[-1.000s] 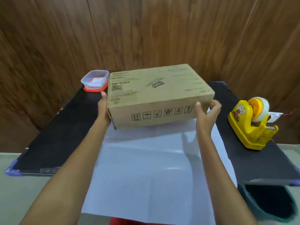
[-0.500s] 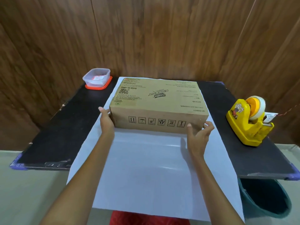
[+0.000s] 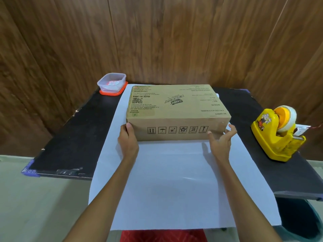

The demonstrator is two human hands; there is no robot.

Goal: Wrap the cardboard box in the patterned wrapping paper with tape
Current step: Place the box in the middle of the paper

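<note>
1. Head view: the cardboard box [image 3: 176,110] lies flat on the white sheet of wrapping paper [image 3: 174,180], white side up, on the far half of the sheet, directly ahead of both hands.
2. The left hand [image 3: 128,142] is pressed against the box's near-left corner, thumb up along the edge, fingers closed flat on the side; it grips nothing else.
3. The right hand [image 3: 221,142] sits at the near-right corner with fingers spread wide and loosely curled, touching or just off the cardboard; I cannot tell which.
4. The paper spreads under and behind both hands, and its near edge hangs past the black table [image 3: 75,140].
5. A yellow tape dispenser [image 3: 277,135] stands well to the right of the right hand.
6. A clear plastic container [image 3: 111,82] on an orange lid sits beyond the left hand, at the far-left corner.
</note>
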